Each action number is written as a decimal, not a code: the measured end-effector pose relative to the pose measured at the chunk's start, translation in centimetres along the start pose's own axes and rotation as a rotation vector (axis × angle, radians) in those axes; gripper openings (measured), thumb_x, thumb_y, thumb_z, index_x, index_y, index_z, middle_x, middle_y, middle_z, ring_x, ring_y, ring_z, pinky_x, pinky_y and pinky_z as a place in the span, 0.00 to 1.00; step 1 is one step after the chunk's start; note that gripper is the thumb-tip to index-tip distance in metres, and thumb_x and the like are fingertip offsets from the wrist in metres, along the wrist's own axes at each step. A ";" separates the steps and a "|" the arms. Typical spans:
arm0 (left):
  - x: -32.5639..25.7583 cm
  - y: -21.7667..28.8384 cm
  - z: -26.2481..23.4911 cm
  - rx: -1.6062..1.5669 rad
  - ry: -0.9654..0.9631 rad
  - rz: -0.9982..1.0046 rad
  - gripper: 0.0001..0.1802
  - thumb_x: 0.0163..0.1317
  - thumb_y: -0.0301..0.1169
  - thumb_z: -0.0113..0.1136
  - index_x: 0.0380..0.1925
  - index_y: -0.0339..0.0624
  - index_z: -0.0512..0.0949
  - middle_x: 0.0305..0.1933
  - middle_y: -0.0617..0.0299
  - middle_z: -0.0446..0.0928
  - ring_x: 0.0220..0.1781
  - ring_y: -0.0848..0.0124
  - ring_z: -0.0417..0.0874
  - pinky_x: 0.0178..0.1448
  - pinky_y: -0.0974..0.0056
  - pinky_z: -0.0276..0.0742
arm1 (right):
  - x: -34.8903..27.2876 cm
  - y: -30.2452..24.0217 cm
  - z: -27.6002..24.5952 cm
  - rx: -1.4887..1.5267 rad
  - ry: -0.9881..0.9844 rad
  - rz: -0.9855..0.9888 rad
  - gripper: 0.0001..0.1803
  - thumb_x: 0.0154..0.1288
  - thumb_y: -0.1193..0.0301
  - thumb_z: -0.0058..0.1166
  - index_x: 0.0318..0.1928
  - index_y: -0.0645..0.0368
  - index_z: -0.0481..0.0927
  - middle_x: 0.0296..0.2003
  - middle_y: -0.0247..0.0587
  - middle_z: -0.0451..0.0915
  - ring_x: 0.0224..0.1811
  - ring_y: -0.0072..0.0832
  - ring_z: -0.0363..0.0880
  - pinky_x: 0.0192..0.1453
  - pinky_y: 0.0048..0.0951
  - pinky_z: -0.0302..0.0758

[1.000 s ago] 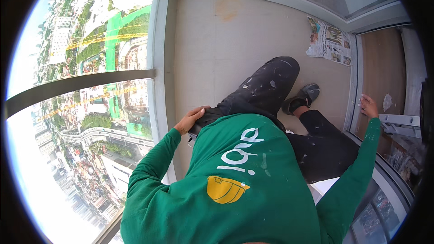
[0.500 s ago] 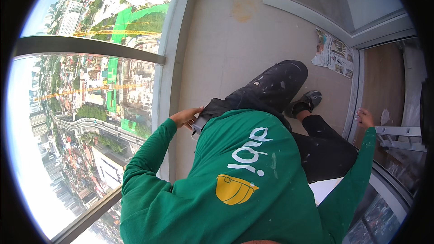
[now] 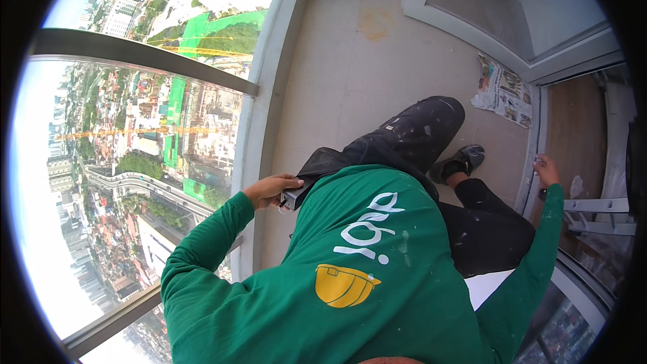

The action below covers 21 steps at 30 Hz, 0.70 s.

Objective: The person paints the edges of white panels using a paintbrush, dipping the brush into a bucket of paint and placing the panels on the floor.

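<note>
My left hand (image 3: 269, 189) is at my left hip, fingers closed on a small grey flat object (image 3: 294, 197) at the edge of my dark trouser pocket; what the object is cannot be made out. My right hand (image 3: 546, 170) is stretched out to the right and rests on the white sliding door frame (image 3: 530, 162); whether it holds anything is not visible. I am crouched on a tiled balcony floor (image 3: 377, 74), in a green long-sleeved shirt and paint-spattered black trousers, with one dark shoe (image 3: 460, 161) showing.
A glass balustrade with a grey top rail (image 3: 141, 61) runs along the left, with a city far below. A sheet of newspaper (image 3: 502, 91) lies by the door frame. A white metal bracket (image 3: 600, 216) sits inside the doorway at right.
The view has tilted slightly, showing more of the balustrade. My left hand has stayed at the hip pocket and my right hand stays on the door frame.
</note>
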State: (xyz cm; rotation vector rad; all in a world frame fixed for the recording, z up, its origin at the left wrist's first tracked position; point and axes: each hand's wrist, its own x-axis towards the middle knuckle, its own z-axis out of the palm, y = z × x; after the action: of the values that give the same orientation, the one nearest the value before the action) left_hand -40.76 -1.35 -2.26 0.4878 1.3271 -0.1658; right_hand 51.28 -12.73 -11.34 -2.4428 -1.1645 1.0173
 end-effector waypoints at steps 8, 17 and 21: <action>-5.8 1.0 -0.9 0.022 -0.020 0.026 0.33 0.75 0.38 0.63 0.74 0.40 0.64 0.52 0.57 0.82 0.42 0.73 0.87 0.40 0.66 0.87 | -8.8 -29.2 8.3 -0.180 0.130 -0.564 0.23 0.67 0.74 0.62 0.62 0.61 0.80 0.52 0.52 0.86 0.47 0.41 0.85 0.55 0.39 0.80; -6.1 0.9 1.3 0.224 0.189 0.092 0.41 0.68 0.45 0.70 0.75 0.41 0.64 0.54 0.59 0.81 0.46 0.74 0.86 0.42 0.67 0.81 | -17.2 -46.9 28.0 0.185 -0.519 -1.047 0.27 0.61 0.63 0.70 0.60 0.60 0.83 0.53 0.46 0.87 0.47 0.36 0.86 0.55 0.38 0.81; -7.0 1.7 1.3 0.067 0.075 0.077 0.38 0.70 0.45 0.68 0.74 0.42 0.65 0.53 0.63 0.81 0.43 0.75 0.86 0.40 0.66 0.82 | -18.0 -51.5 33.4 0.030 -0.931 -1.130 0.31 0.57 0.61 0.73 0.60 0.57 0.83 0.54 0.46 0.87 0.51 0.39 0.85 0.60 0.39 0.81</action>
State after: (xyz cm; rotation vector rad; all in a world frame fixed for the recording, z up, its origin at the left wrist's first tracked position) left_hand -40.68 -1.52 5.07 0.6061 1.3767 -0.1298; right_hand -9.48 4.79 -1.66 -0.7828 -2.2800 1.6330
